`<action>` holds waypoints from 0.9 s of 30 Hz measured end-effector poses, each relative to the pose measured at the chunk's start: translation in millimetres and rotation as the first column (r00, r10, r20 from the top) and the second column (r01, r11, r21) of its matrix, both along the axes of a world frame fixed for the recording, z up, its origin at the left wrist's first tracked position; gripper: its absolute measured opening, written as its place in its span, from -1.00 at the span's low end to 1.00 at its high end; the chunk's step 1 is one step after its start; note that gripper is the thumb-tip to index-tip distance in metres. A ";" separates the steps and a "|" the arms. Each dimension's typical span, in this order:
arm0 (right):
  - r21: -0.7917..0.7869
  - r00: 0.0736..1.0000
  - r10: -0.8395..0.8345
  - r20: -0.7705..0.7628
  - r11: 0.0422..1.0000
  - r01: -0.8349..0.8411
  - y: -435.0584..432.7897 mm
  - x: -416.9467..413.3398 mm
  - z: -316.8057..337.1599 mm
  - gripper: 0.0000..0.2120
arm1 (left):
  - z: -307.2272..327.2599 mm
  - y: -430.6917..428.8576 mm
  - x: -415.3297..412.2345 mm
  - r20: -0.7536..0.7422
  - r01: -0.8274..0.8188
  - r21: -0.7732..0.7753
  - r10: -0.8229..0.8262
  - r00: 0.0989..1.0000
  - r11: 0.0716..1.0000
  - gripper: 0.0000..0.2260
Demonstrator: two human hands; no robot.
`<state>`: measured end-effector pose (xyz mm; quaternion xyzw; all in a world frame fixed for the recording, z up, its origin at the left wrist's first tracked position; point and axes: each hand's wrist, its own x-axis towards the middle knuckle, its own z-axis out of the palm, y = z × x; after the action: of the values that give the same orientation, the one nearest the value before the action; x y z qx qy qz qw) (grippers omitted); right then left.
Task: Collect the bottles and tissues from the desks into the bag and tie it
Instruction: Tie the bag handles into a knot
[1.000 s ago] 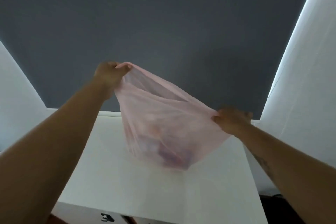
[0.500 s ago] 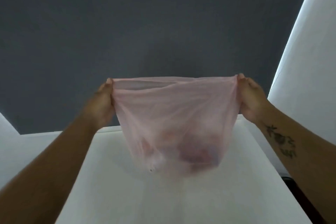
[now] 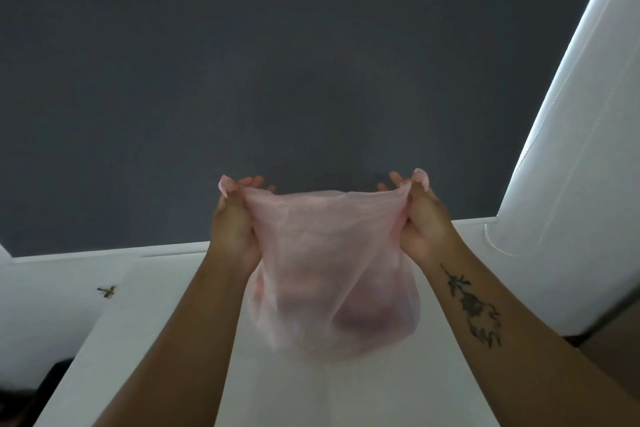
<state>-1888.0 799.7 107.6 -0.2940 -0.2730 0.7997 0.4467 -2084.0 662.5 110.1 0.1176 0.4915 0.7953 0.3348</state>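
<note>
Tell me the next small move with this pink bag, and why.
Probably bring the two gathered corners together and cross them to start a knot. The left hand and right hand each grip a bunched top corner of the bag. Its mouth is untied, and the load sits low inside it, above the desk.

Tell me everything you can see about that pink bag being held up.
The pink plastic bag is thin, translucent and crinkled. The left hand and right hand each grip a bunched corner of its top edge, with small tips poking above the fists, so the mouth is stretched between them and not yet tied. Its body hangs over the white desk, bulging at the bottom around dim reddish shapes too blurred to identify.
</note>
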 end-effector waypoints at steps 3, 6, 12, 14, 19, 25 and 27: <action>-0.189 0.970 -0.061 -0.235 0.982 0.016 4.7 -3.8 -2.5 -0.87 | 1.7 9.5 13.3 0.178 -0.108 0.099 0.090 0.980 0.989 -0.70; -0.230 0.975 -0.093 -0.204 0.972 0.045 7.3 -6.1 2.2 -0.69 | -0.2 13.8 24.7 0.160 -0.134 0.053 0.124 0.979 0.990 -0.72; -0.045 0.968 0.171 -0.183 0.982 -0.182 5.6 5.6 5.8 -0.89 | -4.8 5.7 29.1 0.114 0.014 0.105 -0.026 0.993 0.994 -0.81; -0.034 0.954 0.172 -0.246 0.982 -0.186 2.3 8.5 1.8 -0.82 | -11.6 1.5 29.9 0.060 0.075 0.114 -0.083 0.995 0.991 -0.87; -0.122 0.967 0.094 -0.238 0.985 -0.126 -1.8 13.8 -5.2 -0.78 | -17.3 0.1 33.4 0.211 0.053 0.231 -0.103 0.972 0.972 -0.84; -0.055 0.993 0.099 -0.061 0.993 -0.103 -1.4 11.0 1.4 -0.61 | -14.5 3.8 42.3 0.243 -0.053 0.170 0.010 0.970 0.984 -0.76; -0.025 0.990 0.125 -0.062 0.992 -0.127 -3.5 10.9 7.0 -0.79 | -13.6 1.0 39.8 0.236 0.022 0.187 -0.067 0.970 0.982 -0.81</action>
<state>-1877.1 796.2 114.7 -0.2584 -0.2658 0.8386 0.3991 -2044.2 663.5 96.5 0.0614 0.3693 0.8378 0.3975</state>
